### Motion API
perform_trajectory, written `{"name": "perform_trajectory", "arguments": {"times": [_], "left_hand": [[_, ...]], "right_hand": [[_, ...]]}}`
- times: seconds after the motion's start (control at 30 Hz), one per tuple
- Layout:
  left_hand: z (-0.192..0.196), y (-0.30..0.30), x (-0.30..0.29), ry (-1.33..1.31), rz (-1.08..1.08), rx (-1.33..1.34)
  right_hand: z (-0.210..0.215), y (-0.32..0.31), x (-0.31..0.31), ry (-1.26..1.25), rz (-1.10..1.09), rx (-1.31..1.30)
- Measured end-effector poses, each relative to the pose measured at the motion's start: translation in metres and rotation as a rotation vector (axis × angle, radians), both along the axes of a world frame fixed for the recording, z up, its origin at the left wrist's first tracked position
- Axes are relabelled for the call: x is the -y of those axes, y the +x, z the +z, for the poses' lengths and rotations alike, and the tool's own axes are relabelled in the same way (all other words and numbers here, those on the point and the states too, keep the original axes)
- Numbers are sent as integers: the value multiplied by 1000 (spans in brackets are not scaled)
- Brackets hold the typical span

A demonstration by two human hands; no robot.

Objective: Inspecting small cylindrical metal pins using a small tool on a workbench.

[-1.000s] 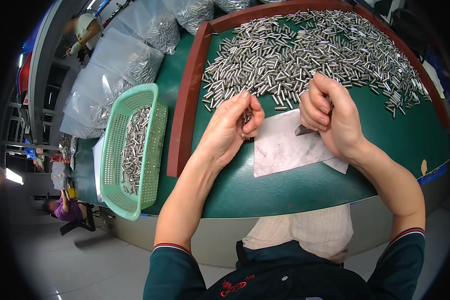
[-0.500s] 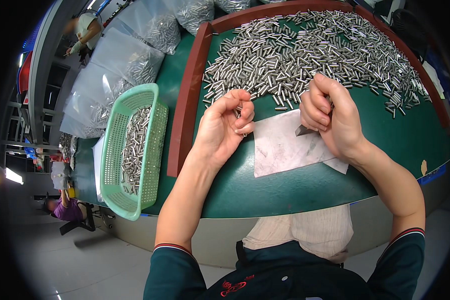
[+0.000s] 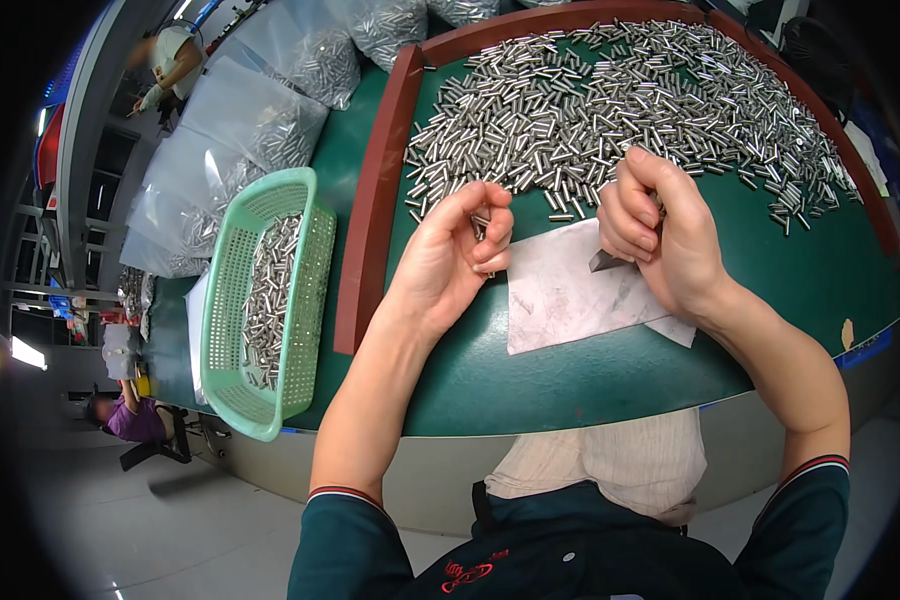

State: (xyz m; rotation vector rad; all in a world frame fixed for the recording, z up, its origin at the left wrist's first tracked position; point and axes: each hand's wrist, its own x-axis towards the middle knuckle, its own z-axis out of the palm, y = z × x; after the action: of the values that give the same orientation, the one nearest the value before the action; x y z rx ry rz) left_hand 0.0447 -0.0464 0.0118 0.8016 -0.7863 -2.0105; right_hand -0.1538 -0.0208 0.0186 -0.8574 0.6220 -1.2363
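My left hand [image 3: 448,252] is raised over the green table with its fingers curled around metal pins [image 3: 482,229]; only bits of the pins show between the fingers. To its right, my right hand [image 3: 662,228] is closed around a dark flat metal tool [image 3: 604,262], whose slanted end sticks out below the fingers; its exact kind is hidden. Under the hands lies a smudged white sheet [image 3: 560,290]. Beyond them spreads a large heap of short shiny metal pins [image 3: 610,110].
Red-brown rails [image 3: 375,200] border the heap. Left of the rail stands a green plastic basket [image 3: 225,330] partly filled with pins. Clear bags of pins [image 3: 270,125] line the back left. Two other people, a seated one [image 3: 138,420] and another [image 3: 175,65], are farther off.
My left hand has shifted very slightly, its curled fingers changing position a little around the pins. My right hand stays in place.
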Motion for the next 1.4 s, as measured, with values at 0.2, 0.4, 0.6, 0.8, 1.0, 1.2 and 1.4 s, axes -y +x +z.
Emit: {"name": "perform_trajectory", "arguments": {"times": [0.2,0.4,0.6,0.8,1.0,1.2,1.4], "left_hand": [[20,5,-8,-329,180,223],[66,29,-30,-900,557,709],[100,81,-48,-968,785,1269],[105,122,-32,-818,742,1447],[93,147,-28,-789,705,1779],[95,137,-29,-818,782,2090],[93,136,-31,-805,804,2151]], "right_hand": [[0,0,0,11,5,12],[-2,-5,4,37,-3,-13],[1,2,3,60,24,58],[2,-2,0,95,-35,25],[4,0,1,87,-12,20],[3,0,1,89,-16,39],[3,1,3,101,-19,42]]}}
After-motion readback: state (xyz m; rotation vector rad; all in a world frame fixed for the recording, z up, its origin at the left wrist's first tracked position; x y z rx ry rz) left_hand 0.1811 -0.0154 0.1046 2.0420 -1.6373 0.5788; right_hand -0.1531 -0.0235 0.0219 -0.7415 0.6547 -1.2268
